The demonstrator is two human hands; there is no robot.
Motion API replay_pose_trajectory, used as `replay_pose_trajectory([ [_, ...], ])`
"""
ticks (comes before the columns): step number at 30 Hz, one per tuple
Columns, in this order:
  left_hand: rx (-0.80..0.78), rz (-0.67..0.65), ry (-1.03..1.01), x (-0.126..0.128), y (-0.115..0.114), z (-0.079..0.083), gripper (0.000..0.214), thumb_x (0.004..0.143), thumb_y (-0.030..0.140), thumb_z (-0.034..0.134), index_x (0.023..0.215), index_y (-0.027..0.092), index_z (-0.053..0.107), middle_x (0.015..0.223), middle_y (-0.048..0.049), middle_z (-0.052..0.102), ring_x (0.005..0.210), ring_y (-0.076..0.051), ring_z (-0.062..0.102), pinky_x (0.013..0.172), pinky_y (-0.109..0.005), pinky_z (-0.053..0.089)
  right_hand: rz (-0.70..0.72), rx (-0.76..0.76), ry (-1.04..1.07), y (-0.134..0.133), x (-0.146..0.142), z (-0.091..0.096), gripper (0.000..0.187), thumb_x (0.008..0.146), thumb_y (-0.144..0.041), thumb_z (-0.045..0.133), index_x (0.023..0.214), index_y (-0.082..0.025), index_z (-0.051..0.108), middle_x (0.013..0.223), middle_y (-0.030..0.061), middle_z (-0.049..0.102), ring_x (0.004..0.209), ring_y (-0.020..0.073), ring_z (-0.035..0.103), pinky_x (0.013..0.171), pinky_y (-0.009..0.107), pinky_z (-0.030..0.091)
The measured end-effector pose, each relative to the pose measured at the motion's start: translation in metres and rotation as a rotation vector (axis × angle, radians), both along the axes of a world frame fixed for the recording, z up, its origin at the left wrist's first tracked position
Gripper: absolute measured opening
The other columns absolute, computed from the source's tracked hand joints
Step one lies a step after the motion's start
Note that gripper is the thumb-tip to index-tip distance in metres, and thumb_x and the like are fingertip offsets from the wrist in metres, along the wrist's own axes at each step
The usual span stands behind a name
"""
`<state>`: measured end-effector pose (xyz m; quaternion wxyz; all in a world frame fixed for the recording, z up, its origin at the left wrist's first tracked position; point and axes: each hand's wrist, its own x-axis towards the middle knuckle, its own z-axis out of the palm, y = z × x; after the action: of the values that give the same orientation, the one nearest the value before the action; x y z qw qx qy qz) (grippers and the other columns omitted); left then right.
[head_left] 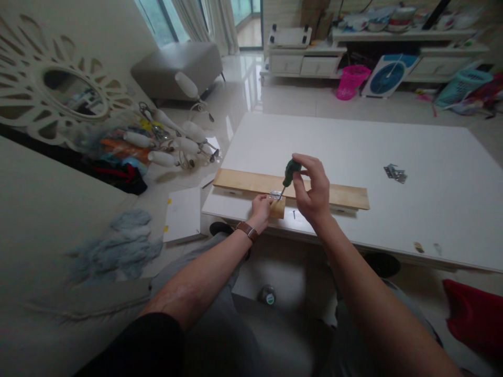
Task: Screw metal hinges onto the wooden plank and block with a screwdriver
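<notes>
A long wooden plank (243, 182) lies along the near edge of a white table (353, 152). A small wooden block (279, 209) sits against it, joined by a metal hinge (275, 194). My right hand (312, 189) is closed round the green handle of a screwdriver (290, 174), whose tip points down at the hinge. My left hand (261, 209), with a brown watch strap at the wrist, is closed on the small block and holds it against the plank. A loose screw (293, 213) lies on the table just right of the block.
A small pile of metal hardware (395, 173) lies on the table's right half. On the floor to the left lie a white chandelier (176, 141), a white panel (183, 214) and grey cloth (118, 248). A pink basket (351, 81) and fan (387, 76) stand by the far shelves.
</notes>
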<state>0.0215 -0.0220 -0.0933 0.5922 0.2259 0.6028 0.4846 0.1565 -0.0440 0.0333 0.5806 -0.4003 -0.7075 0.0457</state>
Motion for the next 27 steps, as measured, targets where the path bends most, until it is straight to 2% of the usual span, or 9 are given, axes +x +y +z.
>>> replay_pose_trajectory([
  [2, 0.0, -0.002, 0.0, 0.0, 0.0003, -0.001, 0.026, 0.063, 0.017, 0.08, 0.084, 0.019, 0.064, 0.081, -0.0039, 0.07, 0.075, -0.019, 0.064, 0.077, -0.034, 0.051, 0.018, -0.005, -0.01, 0.0002, 0.0, -0.0001, 0.048, 0.103, -0.016, 0.051, 0.145, -0.036, 0.06, 0.123, 0.0071, 0.066, 0.114, 0.025, 0.064, 0.091, 0.046, 0.061],
  [6, 0.003, -0.001, 0.004, -0.0001, 0.0008, -0.0021, 0.027, 0.062, 0.015, 0.08, 0.083, 0.018, 0.064, 0.08, -0.0033, 0.07, 0.075, -0.018, 0.064, 0.076, -0.033, 0.051, -0.05, -0.001, -0.009, 0.0006, 0.0001, -0.0011, 0.041, 0.098, -0.022, 0.067, 0.136, -0.036, 0.067, 0.11, 0.0051, 0.06, 0.103, 0.0236, 0.062, 0.086, 0.045, 0.061],
  [8, 0.003, 0.0, 0.005, -0.0002, 0.0007, -0.002, 0.026, 0.062, 0.015, 0.08, 0.083, 0.018, 0.064, 0.08, -0.0029, 0.07, 0.075, -0.018, 0.064, 0.076, -0.032, 0.05, -0.067, 0.002, 0.0, 0.0006, 0.0002, -0.0012, 0.041, 0.096, -0.022, 0.069, 0.135, -0.037, 0.068, 0.111, 0.005, 0.058, 0.103, 0.0237, 0.062, 0.087, 0.045, 0.06],
  [13, -0.011, 0.004, 0.002, 0.0, -0.0001, -0.0001, 0.024, 0.065, 0.015, 0.078, 0.085, 0.019, 0.064, 0.078, -0.0032, 0.07, 0.071, -0.018, 0.063, 0.073, -0.033, 0.05, 0.022, -0.002, -0.02, 0.0006, 0.0001, -0.001, 0.057, 0.101, -0.013, 0.05, 0.151, -0.039, 0.057, 0.125, 0.0065, 0.065, 0.116, 0.0249, 0.062, 0.093, 0.046, 0.059],
  [15, -0.017, 0.009, 0.001, 0.0004, -0.0002, 0.0013, 0.025, 0.065, 0.014, 0.078, 0.085, 0.019, 0.063, 0.077, -0.0028, 0.069, 0.07, -0.018, 0.062, 0.074, -0.034, 0.05, 0.026, 0.008, -0.021, 0.0007, 0.0, -0.0014, 0.056, 0.101, -0.013, 0.051, 0.15, -0.038, 0.058, 0.123, 0.0061, 0.066, 0.114, 0.0241, 0.063, 0.091, 0.045, 0.06],
  [20, -0.02, 0.01, -0.013, 0.0013, -0.0008, 0.0051, 0.025, 0.064, 0.012, 0.078, 0.083, 0.019, 0.063, 0.08, -0.0029, 0.07, 0.074, -0.018, 0.064, 0.078, -0.034, 0.051, -0.077, -0.008, 0.012, 0.0001, 0.0002, -0.0013, 0.037, 0.096, -0.021, 0.067, 0.131, -0.035, 0.068, 0.111, 0.0041, 0.059, 0.102, 0.0218, 0.063, 0.084, 0.042, 0.061],
  [25, -0.036, 0.02, -0.009, 0.0011, -0.0014, 0.0054, 0.024, 0.066, 0.013, 0.078, 0.084, 0.019, 0.064, 0.081, -0.0037, 0.07, 0.076, -0.019, 0.064, 0.08, -0.036, 0.052, 0.014, -0.018, 0.015, -0.0007, -0.0006, 0.0007, 0.047, 0.102, -0.015, 0.052, 0.143, -0.036, 0.061, 0.126, 0.0076, 0.065, 0.116, 0.0242, 0.064, 0.086, 0.042, 0.062],
  [27, -0.042, 0.019, -0.012, 0.0012, -0.0014, 0.0055, 0.025, 0.065, 0.014, 0.078, 0.085, 0.019, 0.064, 0.08, -0.0037, 0.069, 0.076, -0.02, 0.064, 0.08, -0.036, 0.051, 0.031, -0.017, 0.004, -0.0004, -0.0007, 0.0005, 0.049, 0.102, -0.014, 0.049, 0.144, -0.036, 0.06, 0.124, 0.0072, 0.066, 0.114, 0.0238, 0.065, 0.088, 0.043, 0.062],
])
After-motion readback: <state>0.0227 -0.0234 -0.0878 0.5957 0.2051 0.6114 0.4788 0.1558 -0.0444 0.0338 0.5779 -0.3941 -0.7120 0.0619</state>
